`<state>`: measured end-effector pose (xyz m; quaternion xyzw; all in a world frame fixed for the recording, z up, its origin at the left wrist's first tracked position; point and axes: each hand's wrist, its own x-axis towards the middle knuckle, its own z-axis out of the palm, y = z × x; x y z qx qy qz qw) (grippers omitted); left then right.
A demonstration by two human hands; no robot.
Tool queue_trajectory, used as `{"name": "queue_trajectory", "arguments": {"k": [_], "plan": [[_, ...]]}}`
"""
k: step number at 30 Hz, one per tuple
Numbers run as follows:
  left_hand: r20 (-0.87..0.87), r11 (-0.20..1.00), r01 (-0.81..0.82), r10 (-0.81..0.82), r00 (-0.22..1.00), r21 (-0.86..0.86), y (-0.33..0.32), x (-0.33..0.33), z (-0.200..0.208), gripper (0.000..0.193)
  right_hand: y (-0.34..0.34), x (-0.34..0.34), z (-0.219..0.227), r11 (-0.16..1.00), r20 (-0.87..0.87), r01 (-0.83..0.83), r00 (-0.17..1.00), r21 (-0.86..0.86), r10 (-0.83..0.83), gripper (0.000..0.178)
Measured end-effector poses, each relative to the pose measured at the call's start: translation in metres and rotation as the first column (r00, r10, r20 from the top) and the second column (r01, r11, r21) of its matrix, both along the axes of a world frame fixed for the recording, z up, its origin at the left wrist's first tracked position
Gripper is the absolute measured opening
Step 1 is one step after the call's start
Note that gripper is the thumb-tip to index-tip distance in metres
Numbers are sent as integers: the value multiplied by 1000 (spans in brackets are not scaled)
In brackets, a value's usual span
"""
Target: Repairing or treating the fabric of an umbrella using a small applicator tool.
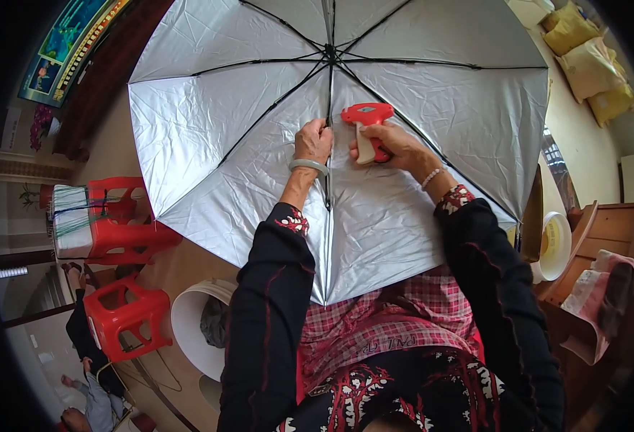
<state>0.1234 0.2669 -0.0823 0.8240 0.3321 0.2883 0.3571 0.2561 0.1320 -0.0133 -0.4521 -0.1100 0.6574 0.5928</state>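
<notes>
An opened umbrella [389, 216] spreads its silver inner side before me, black ribs meeting at a hub near the top. My left hand [312, 142], a pale bangle at its wrist, is closed around the rib that runs down the middle toward me. To its right, my right hand [396, 144] grips a red tagging gun [369, 114] with a cream trigger. The gun's nose points left, toward the rib and the left hand, with a small gap between. What the left fingertips pinch besides the rib is hidden.
Red plastic stools [128, 317] and a white bucket [200, 327] with dark cloth stand at left. Another person [93, 389] sits lower left. At right are a white tub [553, 248], a wooden chair [583, 266] and yellowish sacks [592, 68]. A screen [68, 50] is upper left.
</notes>
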Motion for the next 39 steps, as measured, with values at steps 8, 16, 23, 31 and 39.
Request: {"name": "queue_trajectory", "arguments": {"k": [8, 16, 23, 31, 39], "plan": [[-425, 837, 49, 226, 877, 545, 64, -22, 40, 18, 4, 42, 20, 994, 379, 68, 921, 85, -95, 21], [-330, 998, 50, -55, 943, -23, 24, -6, 38, 30, 25, -43, -15, 947, 233, 315, 927, -60, -294, 16], [-107, 975, -27, 3, 994, -222, 7, -16, 34, 28, 36, -56, -6, 963, 221, 245, 951, -116, -216, 16], [-70, 997, 7, -13, 997, -76, 3, -16, 41, 26, 27, -53, -12, 961, -269, 272, 924, -43, -273, 25], [-173, 965, -2, -46, 984, -263, 3, -13, 43, 22, 19, -39, -21, 975, -428, 221, 883, 18, -192, 29]]}}
